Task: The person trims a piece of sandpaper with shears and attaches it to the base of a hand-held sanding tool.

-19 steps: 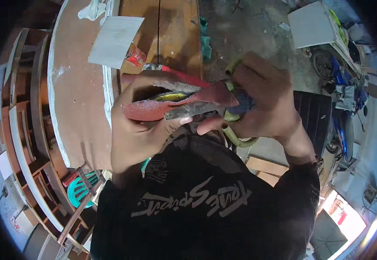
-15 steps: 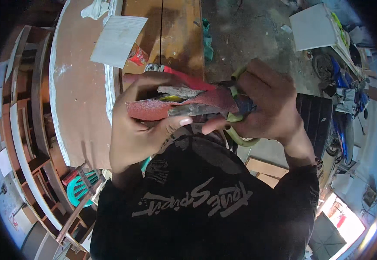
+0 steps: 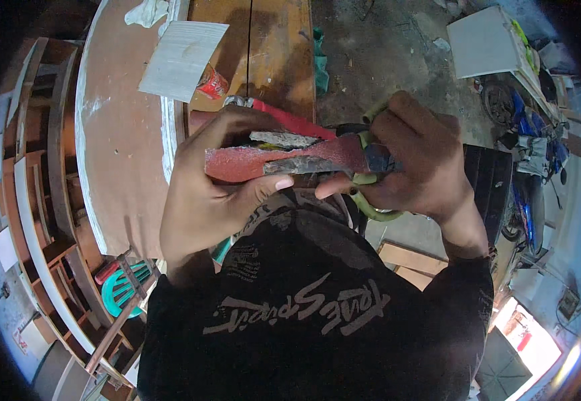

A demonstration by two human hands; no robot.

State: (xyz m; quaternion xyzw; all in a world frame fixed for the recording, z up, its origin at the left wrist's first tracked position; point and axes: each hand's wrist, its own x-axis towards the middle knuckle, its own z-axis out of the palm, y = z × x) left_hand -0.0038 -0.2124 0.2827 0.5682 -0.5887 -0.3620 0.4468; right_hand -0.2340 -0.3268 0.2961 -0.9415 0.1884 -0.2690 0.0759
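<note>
Both hands hold a tool-like thing with a reddish strip that looks like sandpaper along a worn grey pad. My left hand is wrapped round its left end, thumb along the near edge. At the other end, my right hand has its fingers bent round the dark end and a yellow-green tube-like part; its thumb points left under the pad. Between the layers sits a ragged greyish piece. A smooth red part shows behind. The thing's exact kind cannot be made out.
A brown panel with white edges lies at the left, beside a wooden table. On them are a pale sheet and a red can. Wooden shelving frames stand far left, a blue motorbike at right.
The reddish strip has tilted slightly and its left end has shifted a little to the right. My right hand has moved slightly right. Both hands keep their hold.
</note>
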